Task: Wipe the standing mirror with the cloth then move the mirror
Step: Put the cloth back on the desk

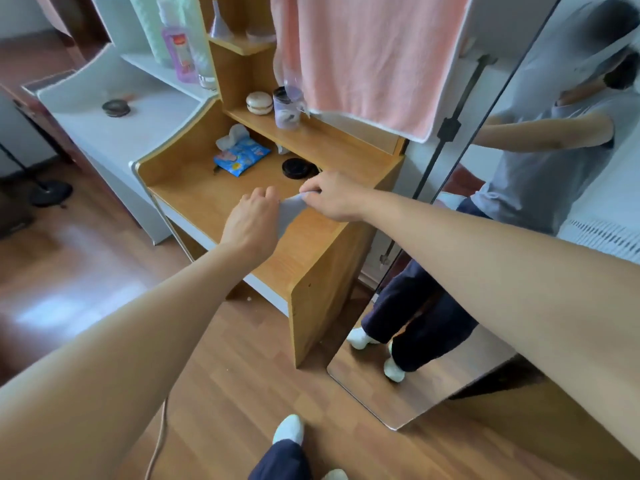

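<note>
- Plainly, the cloth (289, 211), a pale grey piece, lay on the wooden desk (194, 199) near its front right corner, partly hidden beneath both hands.
- The left hand (251, 220) rested on the cloth's left part, knuckles up and fingers curled down onto it; whether they actually pinched the fabric could not be told.
- The right hand (330, 195) held the cloth's far right edge, its fingers (311, 192) pressed together in a pinch on the fabric.
- The standing mirror (485, 271) stood on the floor just beside the desk's right side, leaning back, well apart from the cloth and untouched by either hand.
- By my judgement the step in hand was gathering the cloth, with wiping not yet begun.
- To do it well, bunching the fabric into one firm pad in a single hand would help, leaving the other free to steady the mirror's frame.
- A black round lid (299, 168) sat just behind the right hand, and a blue wipes packet (240, 155) lay toward the desk's back edge; lifting straight up should avoid dragging either.
</note>
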`<state>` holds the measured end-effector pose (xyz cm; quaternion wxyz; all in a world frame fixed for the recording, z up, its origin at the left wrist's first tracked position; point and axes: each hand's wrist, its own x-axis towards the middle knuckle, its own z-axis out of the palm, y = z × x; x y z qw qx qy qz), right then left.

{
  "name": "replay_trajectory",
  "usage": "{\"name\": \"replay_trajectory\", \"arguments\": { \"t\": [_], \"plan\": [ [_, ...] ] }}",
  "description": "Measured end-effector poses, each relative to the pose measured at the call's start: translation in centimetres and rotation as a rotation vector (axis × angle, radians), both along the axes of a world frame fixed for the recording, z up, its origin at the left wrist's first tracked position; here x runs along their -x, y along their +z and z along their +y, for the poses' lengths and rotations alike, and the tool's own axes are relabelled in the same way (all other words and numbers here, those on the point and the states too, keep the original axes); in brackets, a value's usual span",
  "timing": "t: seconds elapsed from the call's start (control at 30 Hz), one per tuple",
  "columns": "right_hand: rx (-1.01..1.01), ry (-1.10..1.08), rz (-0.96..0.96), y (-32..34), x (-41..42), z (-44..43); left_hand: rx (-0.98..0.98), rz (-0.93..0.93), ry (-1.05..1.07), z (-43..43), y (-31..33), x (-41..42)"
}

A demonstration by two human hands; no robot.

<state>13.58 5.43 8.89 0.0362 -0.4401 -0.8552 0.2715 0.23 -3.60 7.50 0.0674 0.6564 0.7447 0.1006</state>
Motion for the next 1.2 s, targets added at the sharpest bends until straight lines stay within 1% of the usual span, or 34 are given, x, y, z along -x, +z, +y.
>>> {"name": "replay_trajectory", "arguments": {
  "t": [0.07, 0.13, 0.23, 0.33, 0.43, 0.47, 0.57, 0.63, 0.7, 0.77, 0.8, 0.87, 0.97, 1.1, 1.2],
  "plan": [
    [-0.009, 0.025, -0.068, -2.4, 0.8, 0.9, -0.002, -0.024, 0.013, 0.0, -2.2, 0.7],
    [-0.013, 0.036, -0.09, -4.8, 1.4, 1.9, -0.001, -0.023, 0.01, 0.2, -4.3, 1.1],
    [0.03, 0.061, -0.092, -8.1, 2.2, 2.9, 0.006, 0.061, -0.004, 0.7, -7.2, 1.3],
    [-0.009, 0.098, -0.139, -10.7, 2.3, 4.1, 0.013, 0.151, -0.01, 1.5, -10.0, 1.0],
    [-0.037, 0.133, -0.214, -12.6, 1.8, 4.7, 0.06, 0.162, -0.068, 1.9, -11.9, 0.3],
    [-0.045, 0.14, -0.275, -12.9, 1.7, 4.8, 0.079, 0.139, -0.096, 2.0, -12.5, 0.1],
    [-0.1, 0.228, -0.586, -13.8, 1.9, 4.9, 0.208, -0.059, -0.182, 2.3, -14.3, -0.1],
    [-0.097, 0.242, -0.759, -13.7, 2.5, 4.6, 0.288, -0.247, -0.168, 2.3, -15.2, 0.3],
    [-0.081, 0.23, -0.849, -13.5, 3.1, 4.5, 0.312, -0.447, -0.099, 2.2, -15.3, 0.8],
    [-0.069, 0.207, -0.885, -13.2, 3.4, 4.3, 0.341, -0.63, -0.03, 2.1, -14.7, 1.0],
    [-0.065, 0.192, -0.882, -13.1, 3.5, 4.1, 0.37, -0.69, -0.011, 2.0, -14.4, 1.1],
    [-0.053, 0.167, -0.844, -13.1, 3.5, 3.8, 0.433, -0.744, -0.012, 2.2, -14.1, 1.0],
    [-0.062, 0.152, -0.692, -12.5, 2.6, 3.7, 0.451, -0.77, 0.041, 2.4, -13.1, 1.1],
    [-0.132, 0.102, -0.435, -8.9, 0.6, 3.0, 0.333, -0.705, 0.107, 3.2, -10.2, 1.6],
    [-0.15, 0.015, -0.316, -5.5, -1.3, 2.4, 0.237, -0.645, 0.097, 4.5, -6.4, 0.7]
  ]
}}
